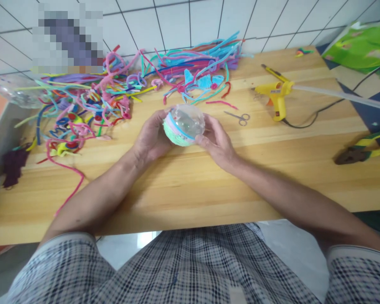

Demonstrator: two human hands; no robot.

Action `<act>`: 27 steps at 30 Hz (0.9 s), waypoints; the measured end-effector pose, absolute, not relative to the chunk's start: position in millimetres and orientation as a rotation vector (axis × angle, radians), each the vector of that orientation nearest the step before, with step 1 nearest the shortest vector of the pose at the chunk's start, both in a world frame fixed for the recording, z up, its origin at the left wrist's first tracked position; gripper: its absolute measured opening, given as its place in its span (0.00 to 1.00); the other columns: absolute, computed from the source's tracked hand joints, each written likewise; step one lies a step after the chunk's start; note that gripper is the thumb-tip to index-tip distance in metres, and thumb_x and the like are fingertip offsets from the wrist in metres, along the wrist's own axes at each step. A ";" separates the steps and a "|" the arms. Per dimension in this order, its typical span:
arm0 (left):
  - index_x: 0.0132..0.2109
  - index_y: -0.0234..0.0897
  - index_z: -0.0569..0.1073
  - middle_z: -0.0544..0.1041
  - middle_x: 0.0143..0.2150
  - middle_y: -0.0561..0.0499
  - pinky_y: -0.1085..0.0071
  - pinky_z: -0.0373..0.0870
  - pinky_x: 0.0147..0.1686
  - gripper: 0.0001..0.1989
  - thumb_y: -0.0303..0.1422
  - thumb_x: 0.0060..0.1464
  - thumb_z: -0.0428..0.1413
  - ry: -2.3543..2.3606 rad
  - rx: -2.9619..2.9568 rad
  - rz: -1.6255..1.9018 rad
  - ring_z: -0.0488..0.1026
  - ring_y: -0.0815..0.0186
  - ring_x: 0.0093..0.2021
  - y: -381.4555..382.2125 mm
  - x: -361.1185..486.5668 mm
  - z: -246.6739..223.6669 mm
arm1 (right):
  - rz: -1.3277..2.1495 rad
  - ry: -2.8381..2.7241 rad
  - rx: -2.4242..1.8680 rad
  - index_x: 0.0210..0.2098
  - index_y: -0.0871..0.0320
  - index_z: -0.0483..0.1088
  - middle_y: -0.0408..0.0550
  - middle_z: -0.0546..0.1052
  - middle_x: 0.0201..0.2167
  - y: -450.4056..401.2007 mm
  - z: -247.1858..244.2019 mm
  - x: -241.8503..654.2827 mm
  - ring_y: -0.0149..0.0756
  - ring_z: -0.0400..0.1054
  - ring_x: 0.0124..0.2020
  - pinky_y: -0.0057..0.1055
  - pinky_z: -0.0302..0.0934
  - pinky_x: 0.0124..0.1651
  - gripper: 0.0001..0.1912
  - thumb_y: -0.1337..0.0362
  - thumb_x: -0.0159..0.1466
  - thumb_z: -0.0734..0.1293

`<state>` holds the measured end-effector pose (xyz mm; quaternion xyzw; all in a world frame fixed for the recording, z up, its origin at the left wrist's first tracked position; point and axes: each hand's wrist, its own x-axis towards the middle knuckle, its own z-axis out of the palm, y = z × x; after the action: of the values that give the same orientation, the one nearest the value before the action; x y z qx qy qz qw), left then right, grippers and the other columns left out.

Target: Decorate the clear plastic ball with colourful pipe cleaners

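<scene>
A clear round ball is held between my two hands above the wooden table. Its lower left part is covered in mint green, with a lilac band and a blue band around the middle; the rest is see-through. My left hand is wrapped round the covered side, its fingertips partly hidden behind the ball. On the other side my right hand grips the ball, thumb at the end of the blue band and fingers behind. Small scissors lie on the table just right of my right hand.
Tangled pipe cleaners cover the table's back left, and a bundle lies along the tiled wall. At the right are a yellow glue gun with its cable, a cutter and pliers. A pink strand trails to the front left.
</scene>
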<state>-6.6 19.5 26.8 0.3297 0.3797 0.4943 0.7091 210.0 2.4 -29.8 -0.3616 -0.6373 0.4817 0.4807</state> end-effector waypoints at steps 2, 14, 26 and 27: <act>0.46 0.41 0.80 0.87 0.47 0.48 0.56 0.83 0.59 0.13 0.44 0.63 0.66 0.866 0.790 1.170 0.85 0.50 0.57 19.0 -6.6 26.6 | 1.174 -1.573 -0.874 0.74 0.47 0.67 0.57 0.75 0.76 0.8 -27.6 210.4 0.56 0.74 0.73 0.57 0.70 0.77 0.49 0.29 0.63 0.77; 0.55 0.46 0.78 0.82 0.60 0.46 0.56 0.82 0.60 0.23 0.51 0.61 0.71 0.944 1.499 1.262 0.80 0.49 0.62 12.4 -9.0 13.2 | 1.158 -1.666 -0.938 0.81 0.47 0.57 0.59 0.64 0.83 -1.6 -31.5 216.1 0.62 0.62 0.82 0.64 0.60 0.83 0.61 0.29 0.60 0.79; 0.69 0.48 0.69 0.73 0.72 0.39 0.46 0.74 0.71 0.23 0.48 0.75 0.61 0.840 2.334 1.197 0.72 0.48 0.74 -0.2 -14.2 5.6 | 0.926 -1.841 -0.869 0.81 0.51 0.57 0.65 0.64 0.81 -5.6 -26.7 221.6 0.63 0.62 0.81 0.64 0.61 0.83 0.54 0.38 0.66 0.79; 0.69 0.48 0.68 0.72 0.72 0.39 0.46 0.74 0.71 0.23 0.48 0.75 0.61 0.833 2.341 1.203 0.72 0.48 0.74 -0.3 -14.2 5.0 | 0.917 -1.848 -0.870 0.81 0.51 0.57 0.65 0.64 0.81 -6.0 -26.9 221.7 0.63 0.62 0.81 0.64 0.61 0.82 0.54 0.38 0.66 0.79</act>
<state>-14.2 -0.3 5.0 0.8326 0.2963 0.4279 0.1894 221.7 -6.0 -26.9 -0.3495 -0.7427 0.3687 0.4361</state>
